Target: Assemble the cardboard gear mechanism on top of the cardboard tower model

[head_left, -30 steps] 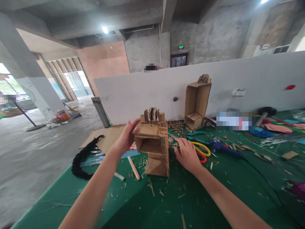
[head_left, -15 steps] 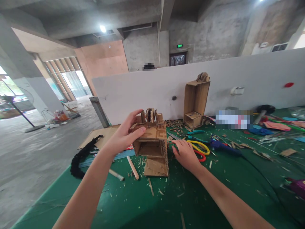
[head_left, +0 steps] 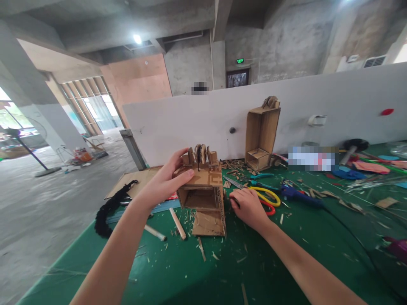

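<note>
Upright on the green table stands a cardboard box model point(head_left: 203, 183), with an open compartment, a lower flap and round cardboard discs point(head_left: 200, 153) between small uprights on top. My left hand point(head_left: 171, 177) grips its upper left edge, thumb on the top and fingers behind. Close to the model's right side, my right hand point(head_left: 248, 205) is closed, its fingers curled in. A small knob-like piece point(head_left: 224, 194) shows between that side and my fingertips; whether they hold anything is hidden. Scissors point(head_left: 267, 197) with yellow and red handles lie just beyond my right hand.
A taller cardboard model point(head_left: 261, 133) stands against the white partition point(head_left: 184, 123). Teal pliers point(head_left: 262, 176), a blue glue gun point(head_left: 297, 197) with its cord and cardboard scraps lie to the right. Wooden sticks point(head_left: 177, 223) and a black fuzzy strip point(head_left: 108, 212) lie on the left.
The fingers of my right hand have gone from partly stretched out to curled in beside the model's right side. My left hand and the model have barely moved.
</note>
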The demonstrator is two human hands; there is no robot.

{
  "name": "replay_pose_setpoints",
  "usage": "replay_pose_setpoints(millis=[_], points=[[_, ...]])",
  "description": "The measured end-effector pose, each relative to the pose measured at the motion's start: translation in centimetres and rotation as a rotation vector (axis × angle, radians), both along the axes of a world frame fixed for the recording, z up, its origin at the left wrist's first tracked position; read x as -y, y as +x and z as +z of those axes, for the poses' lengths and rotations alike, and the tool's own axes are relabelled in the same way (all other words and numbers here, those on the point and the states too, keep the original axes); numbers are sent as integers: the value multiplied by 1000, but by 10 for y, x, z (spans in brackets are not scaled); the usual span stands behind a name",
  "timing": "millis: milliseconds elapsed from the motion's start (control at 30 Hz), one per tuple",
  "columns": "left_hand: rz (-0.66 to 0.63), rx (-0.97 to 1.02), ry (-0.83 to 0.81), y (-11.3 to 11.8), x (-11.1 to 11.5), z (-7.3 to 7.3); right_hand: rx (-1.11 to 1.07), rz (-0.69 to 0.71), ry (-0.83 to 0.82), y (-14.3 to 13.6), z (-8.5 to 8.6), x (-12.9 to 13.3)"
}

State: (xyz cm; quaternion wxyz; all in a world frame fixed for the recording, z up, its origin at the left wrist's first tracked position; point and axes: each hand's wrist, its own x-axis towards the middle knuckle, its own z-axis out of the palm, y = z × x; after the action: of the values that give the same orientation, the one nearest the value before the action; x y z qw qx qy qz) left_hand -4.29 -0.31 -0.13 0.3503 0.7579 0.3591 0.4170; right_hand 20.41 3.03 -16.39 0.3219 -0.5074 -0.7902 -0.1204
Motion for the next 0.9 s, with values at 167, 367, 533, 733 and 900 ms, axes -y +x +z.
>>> replay_pose_setpoints(millis=[167,367,533,733,900], points=[[-21,-49,-7,-2,3,4,-30,-119,-18,0,-4,-5],[-37,-48,-28,-5,1,2,-135,-172,-29,3,-2,-8],[-55,-82,4,-6,-2,-1,-134,-53,-43,5,0,-6],[-58,-103,25,-6,-2,-1,-85,-62,-77,3,-3,-5],[-53,-121,50,-9,-1,0,-150,-124,-78,4,-5,-8]])
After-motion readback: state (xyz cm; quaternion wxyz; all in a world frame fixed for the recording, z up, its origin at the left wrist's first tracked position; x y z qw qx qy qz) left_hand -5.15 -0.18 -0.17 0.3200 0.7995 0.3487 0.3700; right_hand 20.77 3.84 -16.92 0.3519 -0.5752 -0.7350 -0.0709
